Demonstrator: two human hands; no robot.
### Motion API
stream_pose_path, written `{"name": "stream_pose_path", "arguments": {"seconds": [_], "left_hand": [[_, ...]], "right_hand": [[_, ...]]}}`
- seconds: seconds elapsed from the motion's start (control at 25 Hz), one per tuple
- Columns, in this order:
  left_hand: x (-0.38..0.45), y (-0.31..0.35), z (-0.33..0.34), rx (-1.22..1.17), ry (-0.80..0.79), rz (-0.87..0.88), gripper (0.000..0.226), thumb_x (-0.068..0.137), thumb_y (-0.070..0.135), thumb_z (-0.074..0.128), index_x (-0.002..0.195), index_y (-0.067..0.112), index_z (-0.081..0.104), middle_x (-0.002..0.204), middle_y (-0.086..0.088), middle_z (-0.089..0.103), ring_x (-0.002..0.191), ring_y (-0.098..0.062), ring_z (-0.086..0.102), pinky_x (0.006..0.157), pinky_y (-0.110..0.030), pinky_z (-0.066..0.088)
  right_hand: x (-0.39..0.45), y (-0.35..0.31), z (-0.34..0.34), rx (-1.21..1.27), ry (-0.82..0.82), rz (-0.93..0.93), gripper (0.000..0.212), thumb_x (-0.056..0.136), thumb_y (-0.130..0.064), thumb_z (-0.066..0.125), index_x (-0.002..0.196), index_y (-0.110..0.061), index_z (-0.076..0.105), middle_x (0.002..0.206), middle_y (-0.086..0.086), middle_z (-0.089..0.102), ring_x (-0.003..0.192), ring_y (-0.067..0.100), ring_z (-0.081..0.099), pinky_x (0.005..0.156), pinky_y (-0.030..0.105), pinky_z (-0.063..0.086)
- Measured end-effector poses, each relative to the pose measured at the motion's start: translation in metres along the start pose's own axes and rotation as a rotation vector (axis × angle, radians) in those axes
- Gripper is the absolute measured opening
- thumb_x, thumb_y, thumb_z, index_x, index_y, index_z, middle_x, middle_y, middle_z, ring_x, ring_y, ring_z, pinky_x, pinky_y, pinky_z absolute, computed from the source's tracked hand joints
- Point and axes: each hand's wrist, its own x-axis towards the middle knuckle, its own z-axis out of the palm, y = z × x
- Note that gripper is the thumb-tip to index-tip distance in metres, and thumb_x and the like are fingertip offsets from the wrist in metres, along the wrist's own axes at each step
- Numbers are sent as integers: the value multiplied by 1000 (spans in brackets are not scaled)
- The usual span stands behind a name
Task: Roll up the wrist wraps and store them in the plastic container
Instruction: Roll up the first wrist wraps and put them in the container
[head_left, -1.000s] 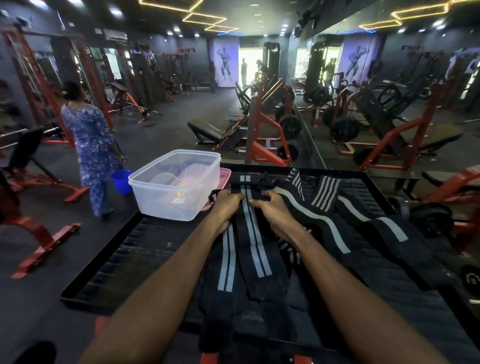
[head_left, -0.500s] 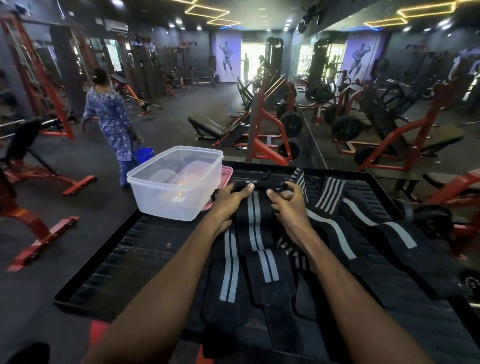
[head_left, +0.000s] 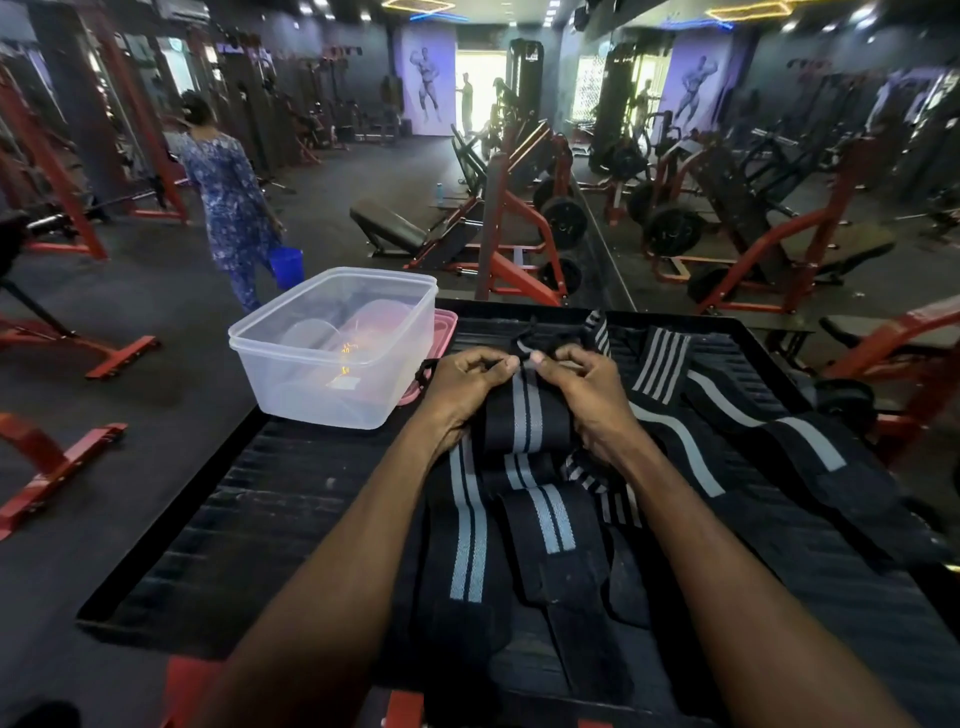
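Several black wrist wraps with grey stripes lie spread over a black ribbed platform. My left hand and my right hand both pinch the far end of one wrist wrap in the middle, fingers curled over its edge. That wrap runs back toward me between my forearms. A clear plastic container stands open just left of my left hand, with nothing but reflections showing inside. A pink lid lies under its right side.
More wrist wraps fan out to the right of my hands. A person in a blue patterned outfit carries a blue bucket on the floor at left. Red and black gym machines stand beyond the platform.
Both hands have curled tighter on the wrap's far end and drawn it slightly toward me. The person at left has walked farther away. The camera has tilted down a little.
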Motion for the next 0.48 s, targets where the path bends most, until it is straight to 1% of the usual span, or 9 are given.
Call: {"name": "stream_pose_path", "arguments": {"seconds": [0.08, 0.16, 0.24, 0.28, 0.36, 0.44, 0.48], "left_hand": [[-1, 4, 1, -40, -45, -8, 16, 82, 11, 79, 97, 6, 76, 98, -10, 76, 96, -21, 70, 105, -44, 51], [-1, 5, 1, -138, -68, -51, 15, 84, 12, 77, 97, 4, 75, 101, -16, 76, 98, -25, 71, 103, -44, 52], [-2, 9, 2, -230, -68, -118, 17, 88, 17, 75, 97, 3, 76, 102, -19, 76, 100, -29, 72, 99, -43, 55], [-1, 9, 1, -224, -50, -126, 17, 88, 19, 75, 95, 4, 77, 101, -19, 76, 99, -29, 73, 98, -44, 55], [2, 6, -1, -124, -28, -96, 13, 85, 21, 78, 90, 9, 79, 97, -15, 77, 97, -28, 73, 99, -46, 55], [1, 6, -3, -49, -32, -75, 4, 83, 18, 79, 85, 15, 81, 95, -10, 78, 100, -27, 72, 101, -45, 53], [1, 6, -3, -37, -42, -73, 3, 83, 15, 79, 83, 18, 81, 94, -8, 79, 101, -26, 72, 102, -44, 53]], "right_hand": [[3, -4, 1, -27, 40, 3, 27, 89, -30, 74, 82, -4, 73, 91, 21, 76, 85, 26, 73, 86, 49, 57], [9, -11, 4, -30, 74, 12, 18, 91, -22, 72, 83, -6, 76, 86, 13, 77, 84, 24, 74, 84, 42, 58], [12, -17, 7, -47, 66, 23, 10, 91, -12, 70, 85, -7, 76, 87, 9, 77, 83, 19, 73, 85, 36, 57], [12, -18, 8, -58, 65, 22, 7, 91, -9, 70, 87, -6, 75, 89, 10, 77, 86, 19, 72, 87, 35, 57], [11, -12, 7, -85, 64, 13, 6, 90, -6, 70, 89, -3, 75, 96, 14, 76, 94, 22, 72, 95, 38, 56], [9, -9, 4, -125, 52, 11, 9, 90, -6, 70, 95, 1, 74, 101, 15, 76, 102, 25, 71, 101, 41, 53], [8, -9, 1, -136, 43, 16, 10, 90, -6, 70, 96, 1, 74, 102, 14, 76, 103, 25, 71, 102, 42, 52]]}}
